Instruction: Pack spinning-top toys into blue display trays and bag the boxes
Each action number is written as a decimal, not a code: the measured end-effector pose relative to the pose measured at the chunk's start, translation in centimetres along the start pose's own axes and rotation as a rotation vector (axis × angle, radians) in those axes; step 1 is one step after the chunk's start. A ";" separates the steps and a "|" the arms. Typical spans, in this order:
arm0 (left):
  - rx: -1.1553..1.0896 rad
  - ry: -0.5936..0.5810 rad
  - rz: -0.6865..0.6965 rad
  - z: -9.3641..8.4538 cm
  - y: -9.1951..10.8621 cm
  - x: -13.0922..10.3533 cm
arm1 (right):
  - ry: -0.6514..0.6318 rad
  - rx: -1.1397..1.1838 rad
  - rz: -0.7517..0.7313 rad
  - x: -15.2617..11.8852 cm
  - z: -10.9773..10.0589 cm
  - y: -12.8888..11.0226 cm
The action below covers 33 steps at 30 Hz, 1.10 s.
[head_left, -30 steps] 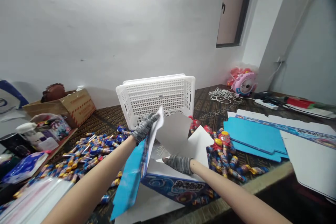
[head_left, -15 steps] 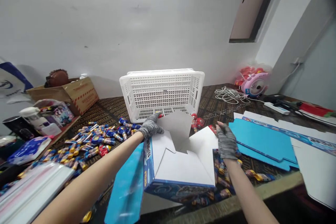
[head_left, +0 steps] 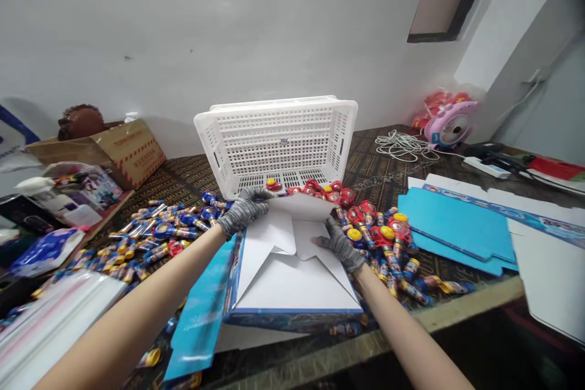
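Observation:
A blue printed cardboard box (head_left: 292, 280) with white inner flaps lies in front of me on the table. My left hand (head_left: 241, 211), in a grey knit glove, presses on the box's far left corner and flap. My right hand (head_left: 339, 244), gloved the same way, holds down the right flap, its fingers spread over the white card. The flaps are folded inward, nearly flat. A loose blue lid panel (head_left: 201, 311) hangs off the box's left side. Small red toys (head_left: 370, 234) lie just beyond my right hand.
A white perforated basket (head_left: 278, 143) stands tipped behind the box. Several blue toy tubes (head_left: 155, 237) cover the table at left, by a brown carton (head_left: 123, 149). Flat blue box blanks (head_left: 457, 231) lie at right. A pink fan (head_left: 450, 125) and white cord (head_left: 402, 146) sit far right.
My right hand came back from the right onto the box's right flap. The upright flaps have been folded down nearly flat. My left hand stayed at the far left corner.

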<state>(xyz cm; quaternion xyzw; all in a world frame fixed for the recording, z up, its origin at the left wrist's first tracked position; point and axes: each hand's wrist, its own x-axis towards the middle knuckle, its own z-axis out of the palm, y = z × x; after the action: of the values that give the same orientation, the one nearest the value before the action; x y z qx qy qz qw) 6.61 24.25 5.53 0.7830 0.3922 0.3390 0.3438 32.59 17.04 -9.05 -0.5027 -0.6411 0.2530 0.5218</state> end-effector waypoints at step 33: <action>-0.611 0.463 -0.428 11.1 4.5 -21.7 | -0.520 -0.218 -0.409 2.0 -0.9 -8.6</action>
<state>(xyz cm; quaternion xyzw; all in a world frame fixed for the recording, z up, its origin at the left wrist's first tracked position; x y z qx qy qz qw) 7.20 0.73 -2.46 0.4496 0.4940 0.5273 0.5252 30.22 15.55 -0.67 -0.3354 -0.8632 0.1929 0.3243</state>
